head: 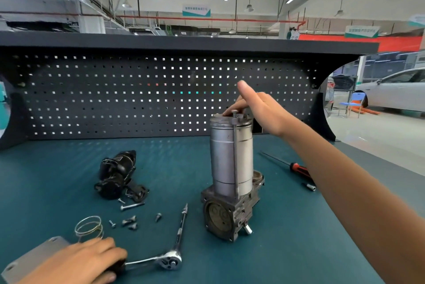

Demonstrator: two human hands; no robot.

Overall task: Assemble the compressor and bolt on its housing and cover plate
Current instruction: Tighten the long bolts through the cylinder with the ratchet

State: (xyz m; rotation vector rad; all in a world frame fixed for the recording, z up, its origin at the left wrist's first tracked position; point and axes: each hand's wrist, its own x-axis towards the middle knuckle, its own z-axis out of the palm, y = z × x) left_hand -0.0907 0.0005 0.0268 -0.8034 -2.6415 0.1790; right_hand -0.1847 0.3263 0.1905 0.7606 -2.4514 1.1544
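Right grip [259, 109]: fingers laid nearly straight on the top cap of the upright dull-silver metal compressor cylinder [226, 157], thumb stuck up free, nothing pinched; it presses or steadies rather than clasps. The forearm reaches in from the lower right, wrist about level with the cap. Directly below the fingers the cylinder stands on its grey cast-metal base block [227, 214], and one long thin steel through-bolt [235, 152] runs down the near side from cap to base. Judgement: all-metal, stiff and fairly heavy, tall on a small foot, so it can tip. The smooth wall would slip in the fingers, so take it by the base block or wrap it low, not by the cap alone. Left grip [92, 258]: fingers curled round the dark handle of the chrome ratchet wrench with extension bar [171, 259], low and well apart from the cylinder, wrist lying over a flat grey metal cover plate with corner holes [34, 258]. Just beyond that grip lie a coiled wire spring [89, 226] and small loose steel bolts [130, 221]; farther on lies a black motor unit [117, 175]. Under the right forearm lies a red-and-black-handled screwdriver [299, 168]. All of it rests on the teal matted tabletop [287, 249].
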